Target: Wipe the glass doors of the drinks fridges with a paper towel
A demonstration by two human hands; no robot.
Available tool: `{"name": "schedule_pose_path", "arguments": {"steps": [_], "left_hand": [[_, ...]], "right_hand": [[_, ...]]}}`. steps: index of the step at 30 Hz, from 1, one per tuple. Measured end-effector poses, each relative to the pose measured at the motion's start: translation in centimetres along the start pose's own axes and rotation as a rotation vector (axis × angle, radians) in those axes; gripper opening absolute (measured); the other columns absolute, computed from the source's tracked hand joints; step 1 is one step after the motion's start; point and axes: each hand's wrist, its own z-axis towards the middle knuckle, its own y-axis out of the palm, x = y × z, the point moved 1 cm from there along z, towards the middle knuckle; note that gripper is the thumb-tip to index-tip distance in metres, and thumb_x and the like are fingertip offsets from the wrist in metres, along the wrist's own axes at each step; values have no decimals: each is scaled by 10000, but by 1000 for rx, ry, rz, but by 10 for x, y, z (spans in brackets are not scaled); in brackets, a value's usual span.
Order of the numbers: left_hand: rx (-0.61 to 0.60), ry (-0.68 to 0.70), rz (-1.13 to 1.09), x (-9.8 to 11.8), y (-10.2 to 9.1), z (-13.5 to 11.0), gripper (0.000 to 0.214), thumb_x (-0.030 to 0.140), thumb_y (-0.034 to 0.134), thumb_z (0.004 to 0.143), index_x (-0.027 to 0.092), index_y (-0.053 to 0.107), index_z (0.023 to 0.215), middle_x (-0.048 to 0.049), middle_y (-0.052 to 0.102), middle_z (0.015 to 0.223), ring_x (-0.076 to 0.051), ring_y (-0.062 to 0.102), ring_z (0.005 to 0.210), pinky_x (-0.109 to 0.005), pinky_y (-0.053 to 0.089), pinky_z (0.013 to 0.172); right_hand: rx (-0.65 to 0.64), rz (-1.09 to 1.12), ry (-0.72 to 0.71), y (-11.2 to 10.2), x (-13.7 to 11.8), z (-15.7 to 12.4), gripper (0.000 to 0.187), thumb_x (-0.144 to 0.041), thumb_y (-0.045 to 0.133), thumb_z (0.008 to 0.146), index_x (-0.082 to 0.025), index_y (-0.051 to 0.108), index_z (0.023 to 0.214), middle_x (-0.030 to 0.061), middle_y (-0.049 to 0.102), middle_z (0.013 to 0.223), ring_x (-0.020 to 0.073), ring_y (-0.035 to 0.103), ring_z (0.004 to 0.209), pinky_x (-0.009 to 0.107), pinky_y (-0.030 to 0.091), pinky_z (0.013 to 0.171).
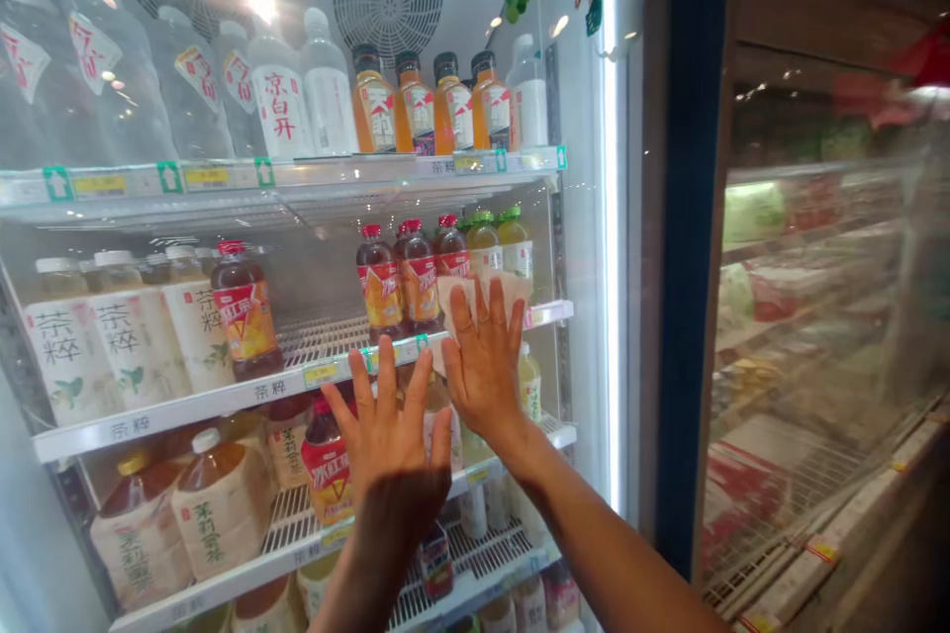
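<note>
Bright vertical light strip (611, 297) left of dark blue post (687, 247); blurred stocked shelving (862, 506) at right, dim above.

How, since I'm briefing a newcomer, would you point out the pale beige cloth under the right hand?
Find the brightly lit, glass-fronted drinks fridge, then the second white shelf down in view. Near that shelf's right end, a bare right hand covers part of a thin, pale beige cloth. Unlike the upright, red-capped plastic bottles beyond it, the cloth looks flat and plain.

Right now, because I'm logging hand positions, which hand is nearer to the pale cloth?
Right. The right hand is spread over the pale cloth; the left hand is lower, to the cloth's left.
</note>
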Motion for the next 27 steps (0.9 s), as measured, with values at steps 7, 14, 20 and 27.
{"name": "schedule_pose_path", "arguments": {"steps": [7, 14, 20, 27], "left_hand": [[-28, 192, -51, 10, 14, 17, 658, 419, 547, 950, 311, 344, 1566, -25, 143, 1708, -288, 3, 1594, -575, -41, 1286], [-5, 102, -35, -9, 3, 0, 632, 410, 551, 955, 280, 382, 1550, -35, 132, 1710, -292, 17, 1595, -549, -38, 1287], [40, 46, 35, -51, -28, -25, 645, 370, 623, 921, 304, 420, 1529, -32, 147, 1704, -316, 99, 1588, -577, 49, 1295], [40, -22, 157, -128, -67, -38, 747, 253, 574, 938, 341, 231, 1596, -2, 28, 1716, -283, -29, 1594, -633, -20, 1279]], "right_hand": [[-21, -19, 13, 0, 29, -29, 714, -236, 339, 1048, -286, -59, 1639, 33, 34, 1731, 290, 0, 1596, 680, 83, 1260], [-3, -13, 52, -3, 18, -65, 750, -168, 381, 1007, -218, -7, 1646, 98, 36, 1719, 326, -1, 1590, 721, 136, 1234], [-81, 13, -263, 12, -52, -50, 772, -208, 447, 987, -211, 47, 1648, 71, 211, 1695, 292, -10, 1594, 698, 68, 1265], [-112, 44, -506, 20, -132, 7, 624, -336, 448, 1019, -177, 295, 1603, 39, 201, 1705, 310, -75, 1591, 659, -98, 1264]]}}
